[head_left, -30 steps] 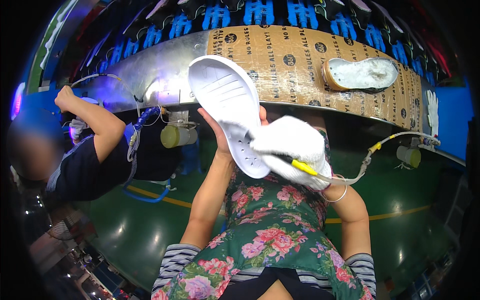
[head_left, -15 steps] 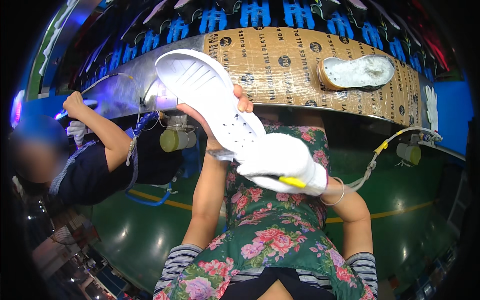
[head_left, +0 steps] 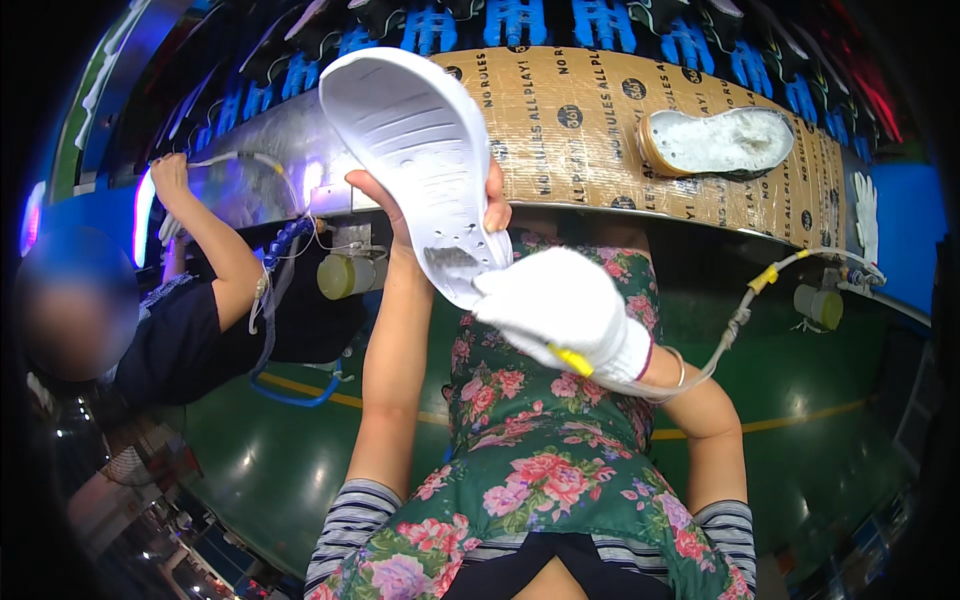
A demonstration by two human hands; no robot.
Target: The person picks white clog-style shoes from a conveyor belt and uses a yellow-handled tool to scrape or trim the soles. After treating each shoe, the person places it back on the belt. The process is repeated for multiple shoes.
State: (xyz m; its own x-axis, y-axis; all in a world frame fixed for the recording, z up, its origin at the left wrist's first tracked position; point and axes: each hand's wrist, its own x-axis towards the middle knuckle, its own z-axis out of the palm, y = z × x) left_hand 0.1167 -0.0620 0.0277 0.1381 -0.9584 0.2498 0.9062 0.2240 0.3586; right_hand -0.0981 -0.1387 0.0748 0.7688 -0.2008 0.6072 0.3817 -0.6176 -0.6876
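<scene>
My bare left hand (head_left: 396, 222) grips a white shoe sole (head_left: 405, 140) from beneath, thumb on one edge and fingertips on the other. The sole is tilted, its hollow inner face up, with small holes near the heel. In a white knit glove, my right hand (head_left: 560, 305) is closed around a brush fed by a hose; its handle is hidden in the fist. The brush's dark, flat bristles (head_left: 452, 259) lie against the inside of the heel. From the fist a clear hose (head_left: 700, 380) with yellow tape loops off to the right.
On the cardboard-covered bench (head_left: 560, 180) sits another sole (head_left: 720, 142) with a tan side and whitish inner face. White gloves (head_left: 866, 215) hang at the right edge. Blue racks (head_left: 515, 25) holding shoes line the back. A co-worker's arm (head_left: 205, 225) reaches to the bench at left.
The sole has turned more upright and risen a little in my left hand. The brush has moved from beside the heel onto its inner face. The co-worker's hand has shifted slightly right.
</scene>
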